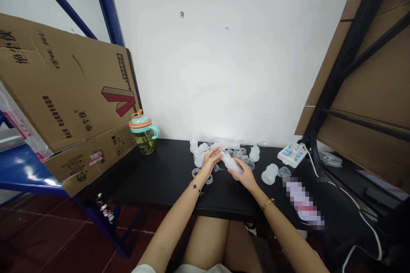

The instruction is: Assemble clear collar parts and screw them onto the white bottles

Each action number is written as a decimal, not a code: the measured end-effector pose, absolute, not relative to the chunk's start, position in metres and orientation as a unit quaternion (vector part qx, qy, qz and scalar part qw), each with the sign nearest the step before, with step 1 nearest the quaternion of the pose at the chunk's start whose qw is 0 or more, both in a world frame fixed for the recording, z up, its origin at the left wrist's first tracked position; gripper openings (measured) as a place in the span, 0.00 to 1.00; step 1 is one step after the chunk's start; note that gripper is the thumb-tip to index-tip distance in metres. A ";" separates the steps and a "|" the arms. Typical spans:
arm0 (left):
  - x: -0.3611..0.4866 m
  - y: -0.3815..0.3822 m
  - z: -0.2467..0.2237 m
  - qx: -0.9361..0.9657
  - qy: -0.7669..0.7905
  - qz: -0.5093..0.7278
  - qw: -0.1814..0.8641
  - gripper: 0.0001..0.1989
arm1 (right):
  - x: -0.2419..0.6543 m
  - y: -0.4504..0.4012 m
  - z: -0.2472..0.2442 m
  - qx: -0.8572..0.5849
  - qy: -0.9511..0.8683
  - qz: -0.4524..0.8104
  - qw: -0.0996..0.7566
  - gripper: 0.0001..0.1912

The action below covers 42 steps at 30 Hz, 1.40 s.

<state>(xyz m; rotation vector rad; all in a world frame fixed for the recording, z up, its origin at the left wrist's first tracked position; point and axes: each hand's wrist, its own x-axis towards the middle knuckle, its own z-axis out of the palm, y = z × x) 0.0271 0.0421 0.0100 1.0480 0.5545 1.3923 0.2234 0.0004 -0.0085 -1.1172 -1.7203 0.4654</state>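
A translucent white bottle with a clear top is held tilted above the black table. My right hand is wrapped round its lower part. My left hand has its fingers at the clear top end, closed on it. Behind and beside both hands lie several white bottles, clear caps and rings. One white bottle lies to the right, with a clear cap beside it. Rings rest by my left wrist.
A teal and orange jug stands at the back left beside a large cardboard box. At the right are a white power strip, its cable, and a blurred purple item. A white wall rises behind the table.
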 end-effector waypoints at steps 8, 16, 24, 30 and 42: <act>0.029 0.042 0.010 0.453 0.247 0.603 0.609 0.29 | 0.224 0.002 -0.010 -0.462 -0.710 0.187 0.497 0.28; 0.029 0.041 0.012 0.458 0.249 0.600 0.606 0.28 | 0.224 0.001 -0.009 -0.467 -0.710 0.185 0.494 0.27; 0.030 0.041 0.012 0.460 0.253 0.601 0.602 0.26 | 0.225 0.000 -0.008 -0.465 -0.711 0.182 0.494 0.27; 0.029 0.042 0.011 0.477 0.256 0.598 0.591 0.25 | 0.225 0.000 -0.008 -0.460 -0.712 0.187 0.497 0.27; 0.028 0.042 0.008 0.498 0.256 0.592 0.580 0.25 | 0.224 -0.001 -0.005 -0.453 -0.711 0.197 0.501 0.28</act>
